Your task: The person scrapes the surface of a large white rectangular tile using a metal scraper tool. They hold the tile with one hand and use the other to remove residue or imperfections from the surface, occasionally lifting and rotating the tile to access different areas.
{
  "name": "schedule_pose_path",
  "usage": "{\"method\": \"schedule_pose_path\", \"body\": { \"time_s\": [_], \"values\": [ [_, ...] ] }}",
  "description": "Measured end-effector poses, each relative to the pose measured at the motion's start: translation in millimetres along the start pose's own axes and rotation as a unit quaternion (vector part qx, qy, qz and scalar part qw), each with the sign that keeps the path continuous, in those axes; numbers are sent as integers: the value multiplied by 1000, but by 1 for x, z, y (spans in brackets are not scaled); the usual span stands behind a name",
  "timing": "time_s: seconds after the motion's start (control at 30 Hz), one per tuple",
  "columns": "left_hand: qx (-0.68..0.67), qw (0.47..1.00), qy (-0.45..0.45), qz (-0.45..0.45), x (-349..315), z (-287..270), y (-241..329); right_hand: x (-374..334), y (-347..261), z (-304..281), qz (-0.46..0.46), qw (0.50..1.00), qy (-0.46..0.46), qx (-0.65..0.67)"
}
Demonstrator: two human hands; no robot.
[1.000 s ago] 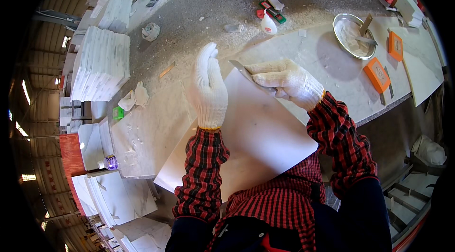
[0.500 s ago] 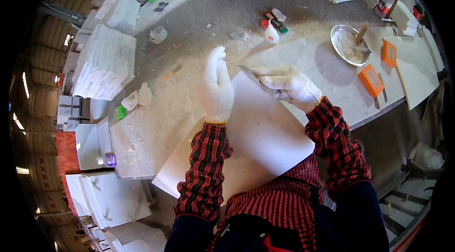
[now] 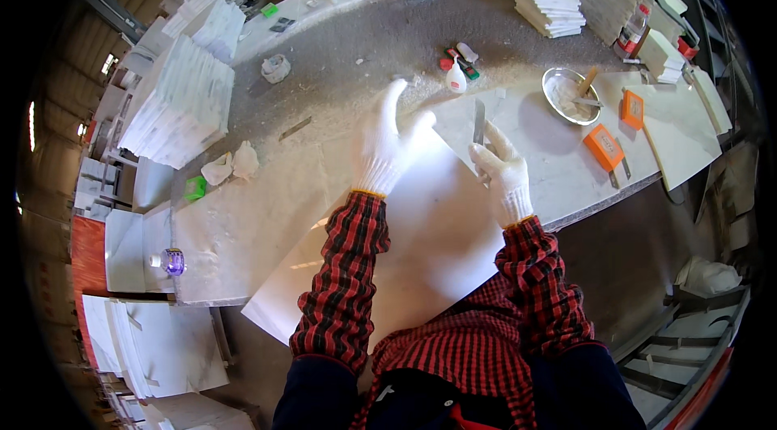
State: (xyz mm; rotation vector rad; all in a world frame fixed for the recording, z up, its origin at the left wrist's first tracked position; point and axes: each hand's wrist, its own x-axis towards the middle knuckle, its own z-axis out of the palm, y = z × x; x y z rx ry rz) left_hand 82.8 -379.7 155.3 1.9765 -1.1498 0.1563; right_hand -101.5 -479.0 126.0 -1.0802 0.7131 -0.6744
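A glossy white stone slab lies tilted to the table's edges, its near corner overhanging the front by my body. My left hand, in a white knit glove, is over the slab's far corner with thumb and fingers apart, holding nothing. To the slab's right, my right hand, gloved too, is closed on a narrow metal scraper blade. The blade points up and away from me; its lower end is hidden in my fingers.
At far right stand a metal bowl of white paste with a stick, and two orange boxes. A white squeeze bulb lies ahead. Stacked tiles rise at left, near crumpled paper. A bottle lies near the left edge.
My right hand has drawn back from the slab's far corner and swung the blade upright. My left hand's thumb and fingers have spread apart. The whole view has shifted slightly.
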Motion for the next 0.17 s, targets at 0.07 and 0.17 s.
{"method": "schedule_pose_path", "body": {
  "time_s": [0.07, 0.17],
  "values": [
    [-166, 981, 64, -70, -1, 6, -21, 0, 12, 7, -34, 998, 37, -29],
    [-296, 939, 160, -66, -10, -5, -28, 11, 31, 3, -67, 991, 92, -75]
  ]
}}
